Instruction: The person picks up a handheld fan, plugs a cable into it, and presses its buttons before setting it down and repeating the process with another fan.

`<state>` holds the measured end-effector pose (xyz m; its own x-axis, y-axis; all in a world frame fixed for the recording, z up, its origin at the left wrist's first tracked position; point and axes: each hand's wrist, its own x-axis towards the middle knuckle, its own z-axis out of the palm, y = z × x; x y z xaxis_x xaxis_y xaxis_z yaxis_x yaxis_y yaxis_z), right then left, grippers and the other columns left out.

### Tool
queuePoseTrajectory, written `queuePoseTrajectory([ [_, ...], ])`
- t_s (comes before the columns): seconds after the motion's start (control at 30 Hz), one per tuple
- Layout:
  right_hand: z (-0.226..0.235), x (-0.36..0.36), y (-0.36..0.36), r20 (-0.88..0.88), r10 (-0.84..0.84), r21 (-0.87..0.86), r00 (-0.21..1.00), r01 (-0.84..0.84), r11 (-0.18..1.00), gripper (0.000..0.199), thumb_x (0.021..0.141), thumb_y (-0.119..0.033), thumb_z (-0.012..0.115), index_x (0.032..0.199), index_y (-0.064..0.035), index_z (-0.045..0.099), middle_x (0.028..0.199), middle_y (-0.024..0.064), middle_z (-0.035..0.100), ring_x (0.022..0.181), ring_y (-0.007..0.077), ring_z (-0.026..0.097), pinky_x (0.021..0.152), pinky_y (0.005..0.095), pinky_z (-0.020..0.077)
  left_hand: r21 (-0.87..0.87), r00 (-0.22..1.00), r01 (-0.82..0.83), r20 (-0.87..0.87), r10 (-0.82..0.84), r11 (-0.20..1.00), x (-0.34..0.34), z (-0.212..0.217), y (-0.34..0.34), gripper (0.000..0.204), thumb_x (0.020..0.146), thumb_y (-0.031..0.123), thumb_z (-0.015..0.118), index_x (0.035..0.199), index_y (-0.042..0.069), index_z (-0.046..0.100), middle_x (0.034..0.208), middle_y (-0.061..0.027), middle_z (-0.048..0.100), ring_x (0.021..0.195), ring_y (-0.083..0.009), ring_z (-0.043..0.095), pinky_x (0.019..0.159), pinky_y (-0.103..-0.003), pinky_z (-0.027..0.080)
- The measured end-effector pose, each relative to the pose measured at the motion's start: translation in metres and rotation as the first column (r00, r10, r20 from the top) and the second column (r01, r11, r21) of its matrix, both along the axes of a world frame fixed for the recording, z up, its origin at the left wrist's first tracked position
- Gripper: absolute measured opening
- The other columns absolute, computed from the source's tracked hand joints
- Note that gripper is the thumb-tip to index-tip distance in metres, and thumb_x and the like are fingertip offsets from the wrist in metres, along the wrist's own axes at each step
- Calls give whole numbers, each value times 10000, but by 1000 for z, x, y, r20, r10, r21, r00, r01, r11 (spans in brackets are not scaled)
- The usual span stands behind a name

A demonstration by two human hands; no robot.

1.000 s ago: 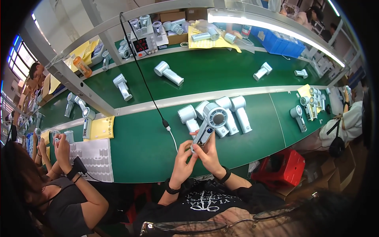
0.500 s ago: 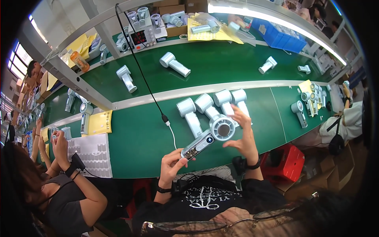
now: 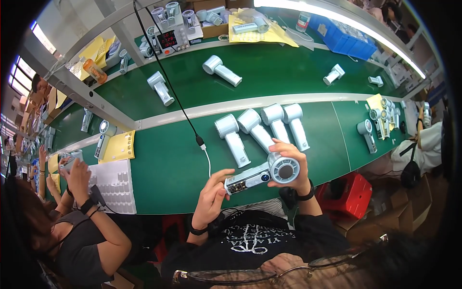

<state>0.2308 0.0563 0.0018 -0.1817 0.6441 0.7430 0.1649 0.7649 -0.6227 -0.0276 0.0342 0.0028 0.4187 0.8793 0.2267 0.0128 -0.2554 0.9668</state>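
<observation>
A pale blue handheld fan (image 3: 250,179) is in front of me, its round grille to the right and the circuit board in its handle uncovered. My right hand (image 3: 297,166) is closed around the fan's head, fingers over the top and thumb below. At the handle's end is my left hand (image 3: 211,198), its fingers stretched out and its thumb close against the end; whether they touch is hard to tell. Just beyond, several similar fans (image 3: 233,139) lie side by side on the green bench (image 3: 168,168).
A white cable (image 3: 208,161) hangs from a black cord left of the fans. Farther back, more fans (image 3: 221,71) lie beyond a metal rail, near a power supply (image 3: 169,41) and a blue bin (image 3: 341,38). A co-worker (image 3: 86,231) sits at left; a red stool (image 3: 349,195) stands at right.
The fan has moved slightly right and turned closer to level. My right hand, open beside its head before, now grips it. My left hand's fingers have loosened from the handle and stretched out.
</observation>
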Motion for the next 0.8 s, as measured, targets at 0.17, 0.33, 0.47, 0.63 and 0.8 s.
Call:
queuePoseTrajectory([
  [0.17,3,-3,0,22,18,62,1000,-19,998,733,631,-213,872,1167,-79,390,1162,208,584,1113,350,564,1019,586,354,152,993,-79,-73,91,985,-4,-8,2,451,1004,262,402,698,-55,498,1216,-194,483,1010,-262,542,693,-303,462],
  [0.33,2,-1,-4,60,-27,57,998,24,998,784,607,-260,886,1163,-98,358,1159,215,563,1122,364,543,1021,617,342,246,982,-99,-135,135,964,-3,-5,3,396,989,224,428,712,-50,502,1171,-188,463,1053,-294,517,786,-348,450],
  [0.47,5,-2,-5,92,-83,30,992,81,996,802,604,-268,888,1175,-98,351,1157,221,561,1124,362,543,1024,616,338,202,986,-111,-104,134,973,-2,-8,2,305,968,177,472,762,-42,525,1115,-178,459,1051,-300,510,883,-380,413],
  [0.63,1,-6,-6,44,-73,20,996,72,997,857,603,-281,890,1218,-89,327,1130,222,566,1084,348,570,1013,609,354,178,981,-144,-102,164,973,1,-10,2,304,971,173,465,766,-47,512,1082,-167,448,1030,-292,498,886,-370,398],
  [0.8,-9,-6,-6,29,-53,76,998,51,996,935,592,-295,896,1269,-80,288,1059,202,587,1002,317,605,956,581,423,187,977,-138,-134,164,973,-1,-20,3,385,990,209,413,710,-36,511,1087,-146,412,1008,-243,463,831,-333,394],
])
